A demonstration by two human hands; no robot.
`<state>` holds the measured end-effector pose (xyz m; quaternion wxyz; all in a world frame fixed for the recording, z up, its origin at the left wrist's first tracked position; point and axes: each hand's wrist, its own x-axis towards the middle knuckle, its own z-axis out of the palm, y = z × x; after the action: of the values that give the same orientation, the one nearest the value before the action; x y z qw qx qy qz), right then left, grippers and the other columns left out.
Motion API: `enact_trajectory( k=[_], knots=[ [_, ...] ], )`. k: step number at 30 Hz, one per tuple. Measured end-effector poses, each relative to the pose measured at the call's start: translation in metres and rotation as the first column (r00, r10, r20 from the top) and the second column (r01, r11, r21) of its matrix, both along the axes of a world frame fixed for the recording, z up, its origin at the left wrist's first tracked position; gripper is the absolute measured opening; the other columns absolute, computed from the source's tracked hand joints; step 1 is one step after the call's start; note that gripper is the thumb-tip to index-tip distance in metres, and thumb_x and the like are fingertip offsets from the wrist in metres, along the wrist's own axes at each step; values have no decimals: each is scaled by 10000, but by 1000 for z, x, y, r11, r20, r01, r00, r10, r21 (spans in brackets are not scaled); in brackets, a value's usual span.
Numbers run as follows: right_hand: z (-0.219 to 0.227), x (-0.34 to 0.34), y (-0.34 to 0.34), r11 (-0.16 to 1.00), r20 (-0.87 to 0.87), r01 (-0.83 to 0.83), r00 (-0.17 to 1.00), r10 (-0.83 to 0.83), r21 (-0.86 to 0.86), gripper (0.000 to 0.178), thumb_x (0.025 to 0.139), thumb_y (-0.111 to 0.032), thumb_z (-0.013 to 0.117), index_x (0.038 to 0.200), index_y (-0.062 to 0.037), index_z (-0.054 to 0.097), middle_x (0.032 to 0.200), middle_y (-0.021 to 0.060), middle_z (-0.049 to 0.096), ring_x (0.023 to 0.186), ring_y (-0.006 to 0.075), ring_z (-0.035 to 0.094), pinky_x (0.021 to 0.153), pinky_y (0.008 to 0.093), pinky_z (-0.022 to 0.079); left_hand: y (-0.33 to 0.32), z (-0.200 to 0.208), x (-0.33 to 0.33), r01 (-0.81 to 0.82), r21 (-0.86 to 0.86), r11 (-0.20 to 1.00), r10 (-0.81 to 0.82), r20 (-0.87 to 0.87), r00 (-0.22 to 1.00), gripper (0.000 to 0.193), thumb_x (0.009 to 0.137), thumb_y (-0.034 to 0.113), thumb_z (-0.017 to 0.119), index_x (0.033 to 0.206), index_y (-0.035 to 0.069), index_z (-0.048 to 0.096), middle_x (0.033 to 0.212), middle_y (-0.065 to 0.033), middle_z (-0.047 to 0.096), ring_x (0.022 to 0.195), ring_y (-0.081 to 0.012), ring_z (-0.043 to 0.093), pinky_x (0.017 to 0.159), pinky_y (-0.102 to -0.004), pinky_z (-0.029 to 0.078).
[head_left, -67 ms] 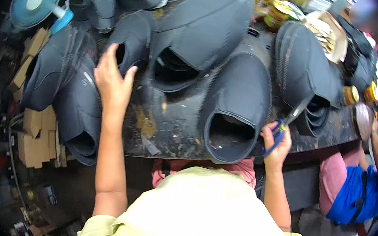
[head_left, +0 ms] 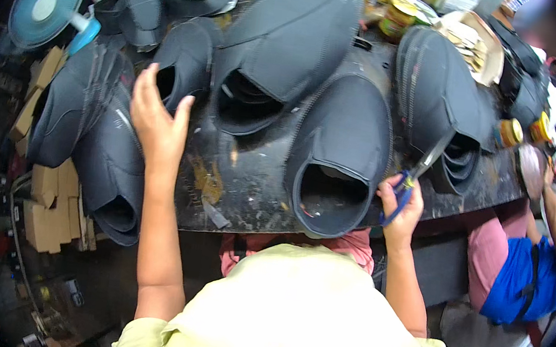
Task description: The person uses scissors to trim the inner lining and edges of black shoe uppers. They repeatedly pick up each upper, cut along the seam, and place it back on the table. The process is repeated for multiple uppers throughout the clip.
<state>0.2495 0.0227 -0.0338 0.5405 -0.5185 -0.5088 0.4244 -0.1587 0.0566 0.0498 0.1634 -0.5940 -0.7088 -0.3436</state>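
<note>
My left hand (head_left: 160, 114) hovers with its fingers spread, holding nothing, in front of a small black shoe upper (head_left: 195, 49). In my right hand (head_left: 403, 220) is a pair of scissors (head_left: 402, 190) with dark blue handles, its blades pointing up and away. Just left of that hand lies a black shoe upper (head_left: 347, 130), its round opening toward me. Beyond it is a larger stack of black uppers (head_left: 288, 32). Another stacked set of uppers (head_left: 438, 82) lies to the right, and the scissor blades overlap its near edge in view.
More uppers (head_left: 109, 160) hang over the left end of the dark table (head_left: 246, 204). A blue fan (head_left: 43, 6) stands at the far left. Jars (head_left: 398, 15) and a tray of pale pieces (head_left: 487, 50) are at the back. A co-worker in blue (head_left: 532, 281) sits at right.
The whole view has shifted a little, with table items now slightly farther left. My left hand stays spread and my right hand still holds the scissors.
</note>
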Motion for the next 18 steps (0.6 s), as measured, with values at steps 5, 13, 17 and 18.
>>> enact_trajectory(
  k=[5,13,17,18],
  knots=[
    [3,-1,1,999,42,19,999,-20,26,193,903,-102,790,897,-44,606,762,-45,555,659,23,463,595,205,378,-31,34,70,343,240,908,-390,187,901,470,851,102,776,1282,3,616,1331,-178,613,1272,-341,570,1112,-435,422],
    [5,0,1,999,38,-10,999,8,51,201,908,-118,791,910,-40,605,774,-41,568,682,32,484,626,206,399,-85,79,142,932,-148,330,-779,515,358,271,803,155,831,1034,51,736,1036,-104,726,964,-288,684,900,-406,520],
    [6,0,1,998,51,-14,999,11,64,207,913,-126,789,915,-39,602,779,-37,577,689,36,499,637,207,414,-111,100,154,970,238,-43,-629,748,-212,265,886,143,771,1085,-31,767,1048,-165,756,907,-306,725,828,-405,566],
    [6,-1,1,997,51,-18,999,14,71,208,914,-128,789,916,-39,601,779,-36,579,690,36,502,640,207,417,-118,106,159,894,415,-169,-514,736,-439,262,940,121,717,1114,-74,745,1107,-214,737,934,-322,720,845,-414,562]
  ],
)
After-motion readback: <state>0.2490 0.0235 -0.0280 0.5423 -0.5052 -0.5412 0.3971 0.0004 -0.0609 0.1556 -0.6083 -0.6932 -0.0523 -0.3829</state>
